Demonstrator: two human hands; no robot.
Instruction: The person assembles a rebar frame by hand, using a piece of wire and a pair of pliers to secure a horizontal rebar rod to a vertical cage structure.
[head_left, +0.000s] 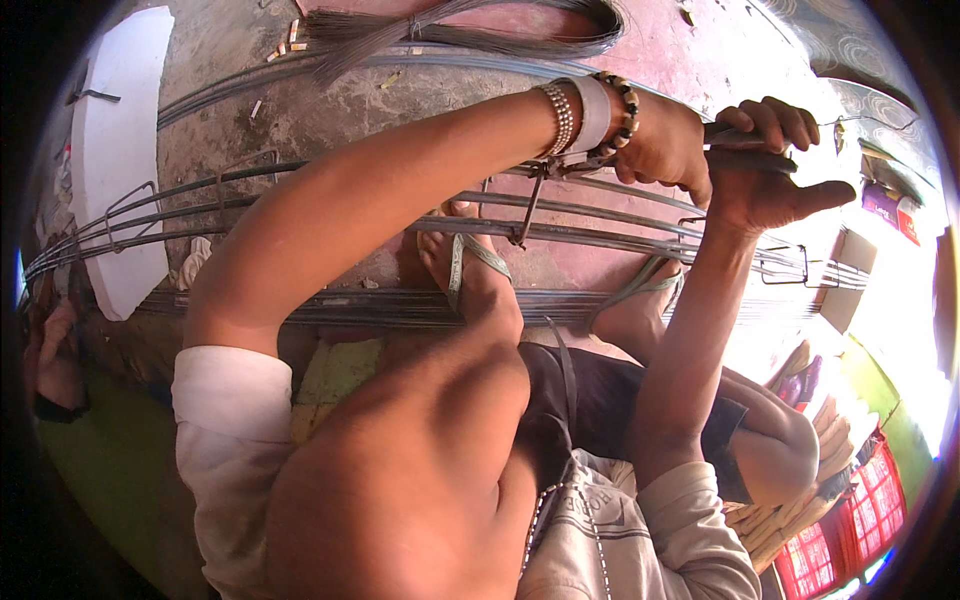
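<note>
My left hand [665,145], with bead and metal bracelets on the wrist, is closed over the top of a long cage of steel bars [300,195] and wire stirrups lying across the floor. Touching it on the right, my right hand [770,185] grips a dark tool handle [750,150], fingers curled over it and thumb sticking out to the right. A thin wire [865,122] runs off to the right from the tool. What the left hand grips is hidden by the hand itself. My sandalled feet [470,265] rest on the lower bars [350,305].
A bundle of thin binding wire [450,30] lies on the pink concrete floor beyond the cage. A white slab [120,150] stands at the left. More long bars [300,65] curve along the far side. Red-patterned objects [860,510] sit at lower right.
</note>
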